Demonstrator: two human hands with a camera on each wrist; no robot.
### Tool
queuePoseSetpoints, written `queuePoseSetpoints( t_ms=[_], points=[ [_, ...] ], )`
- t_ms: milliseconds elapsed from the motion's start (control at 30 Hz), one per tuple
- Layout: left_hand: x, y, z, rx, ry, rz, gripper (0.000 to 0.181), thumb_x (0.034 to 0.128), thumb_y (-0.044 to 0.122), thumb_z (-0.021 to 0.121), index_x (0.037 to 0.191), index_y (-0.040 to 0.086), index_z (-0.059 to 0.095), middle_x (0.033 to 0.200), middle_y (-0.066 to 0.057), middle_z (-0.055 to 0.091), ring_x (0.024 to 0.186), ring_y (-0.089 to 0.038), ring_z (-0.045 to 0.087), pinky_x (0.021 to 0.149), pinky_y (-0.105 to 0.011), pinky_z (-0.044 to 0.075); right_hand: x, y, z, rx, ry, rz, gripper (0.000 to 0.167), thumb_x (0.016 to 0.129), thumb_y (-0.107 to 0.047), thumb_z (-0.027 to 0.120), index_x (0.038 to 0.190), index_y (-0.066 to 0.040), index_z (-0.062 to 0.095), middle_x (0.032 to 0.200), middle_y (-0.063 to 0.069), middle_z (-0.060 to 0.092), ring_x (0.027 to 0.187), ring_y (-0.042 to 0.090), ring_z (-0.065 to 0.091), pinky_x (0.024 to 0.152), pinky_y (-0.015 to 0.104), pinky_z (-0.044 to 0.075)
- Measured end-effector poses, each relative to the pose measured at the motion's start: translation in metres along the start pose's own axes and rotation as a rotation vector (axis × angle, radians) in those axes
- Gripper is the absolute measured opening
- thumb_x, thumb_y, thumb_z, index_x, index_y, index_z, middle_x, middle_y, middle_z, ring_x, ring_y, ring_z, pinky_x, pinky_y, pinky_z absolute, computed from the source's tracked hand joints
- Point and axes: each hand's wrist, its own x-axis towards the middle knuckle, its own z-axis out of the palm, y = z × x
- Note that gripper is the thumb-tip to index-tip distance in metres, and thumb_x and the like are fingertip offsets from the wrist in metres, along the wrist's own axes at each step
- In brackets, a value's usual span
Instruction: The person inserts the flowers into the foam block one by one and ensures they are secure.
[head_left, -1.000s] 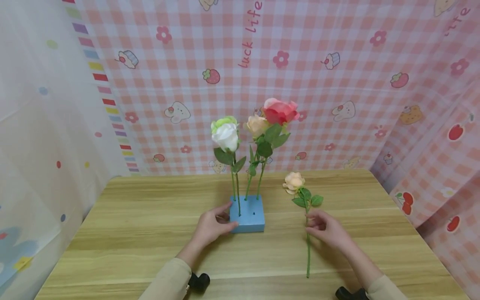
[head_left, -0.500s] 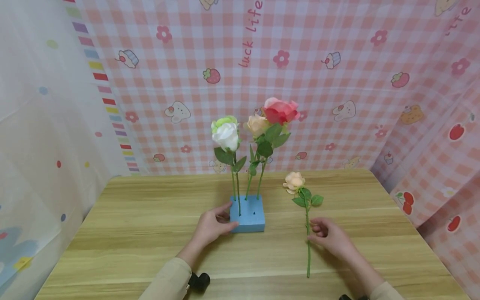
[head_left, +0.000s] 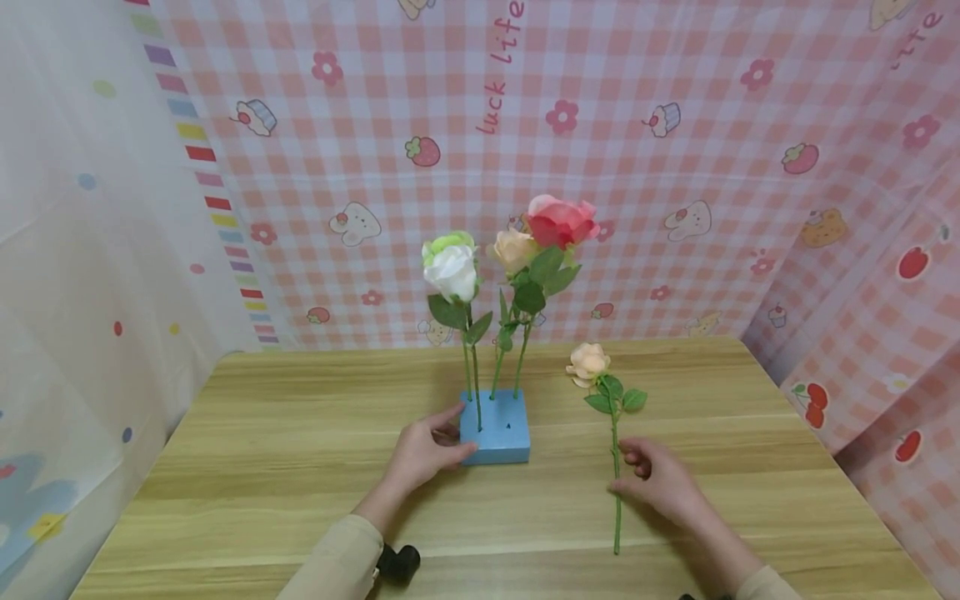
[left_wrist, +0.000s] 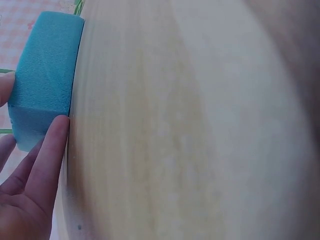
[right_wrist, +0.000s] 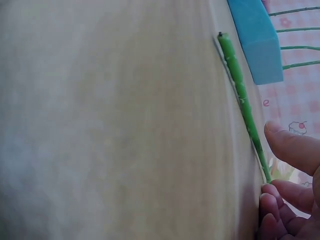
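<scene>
My left hand (head_left: 423, 454) grips the left side of a blue foam block (head_left: 495, 454), thumb at the front and fingers behind. Several roses stand upright in the block: a white rose (head_left: 452, 275) with a green one behind it, a peach rose (head_left: 514, 251) and a pink-red rose (head_left: 562, 222). To the right, a loose peach rose (head_left: 588, 364) lies on the table, its green stem (right_wrist: 240, 92) pointing towards me. My right hand (head_left: 663, 482) is at the middle of this stem. Thumb (right_wrist: 292, 149) and index finger stand apart, with fingertips close to the stem.
The wood-grain table (head_left: 285, 467) carries the block and the loose rose. A small dark hole (head_left: 508, 427) shows in the block's top at the front right. Checked pink cloth (head_left: 375, 100) hangs behind the table, with more cloth at both sides.
My right hand has moved down along the loose rose's stem, towards the near edge, and its thumb and fingers have spread apart. The left hand, block and roses have stayed put.
</scene>
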Motion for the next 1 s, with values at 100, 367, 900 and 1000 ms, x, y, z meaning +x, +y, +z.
queuePoseSetpoints(
  t_ms=[100, 367, 900, 1000],
  points=[
    [-0.003, 0.008, 0.000, 0.005, 0.003, -0.008, 0.063, 0.0814, 0.004, 0.081, 0.138, -0.004, 0.055, 0.103, -0.023, 0.065, 0.089, -0.037, 0.067, 0.062, -0.035, 0.061, 0.000, 0.002, 0.002, -0.034, 0.006, -0.018, 0.070, 0.072, -0.020, 0.089, 0.128, 0.008, 0.058, 0.105, 0.010, 0.061, 0.089, 0.020, 0.053, 0.077, 0.029, 0.049],
    [0.002, -0.006, 0.000, -0.007, 0.003, 0.007, 0.066, 0.0799, 0.009, 0.084, 0.139, 0.000, 0.056, 0.102, -0.018, 0.066, 0.088, -0.031, 0.068, 0.061, -0.033, 0.061, 0.001, 0.005, 0.004, -0.160, 0.014, -0.064, 0.077, 0.070, -0.027, 0.091, 0.130, 0.008, 0.058, 0.101, 0.007, 0.060, 0.084, 0.018, 0.049, 0.070, 0.028, 0.045],
    [0.003, -0.007, -0.001, 0.001, 0.000, -0.004, 0.066, 0.0793, 0.013, 0.085, 0.139, 0.004, 0.058, 0.102, -0.016, 0.066, 0.088, -0.027, 0.067, 0.062, -0.031, 0.061, 0.000, 0.006, -0.003, -0.124, 0.017, -0.055, 0.060, 0.077, -0.007, 0.083, 0.130, 0.006, 0.060, 0.102, 0.007, 0.065, 0.085, 0.016, 0.058, 0.073, 0.026, 0.052],
    [0.003, -0.007, 0.000, 0.012, 0.005, 0.006, 0.065, 0.0797, 0.010, 0.084, 0.138, 0.002, 0.057, 0.102, -0.017, 0.066, 0.089, -0.030, 0.067, 0.061, -0.031, 0.060, 0.000, 0.005, -0.003, -0.116, 0.020, -0.047, 0.059, 0.076, -0.004, 0.083, 0.130, 0.007, 0.060, 0.100, 0.006, 0.065, 0.084, 0.016, 0.058, 0.072, 0.025, 0.052]
  ],
)
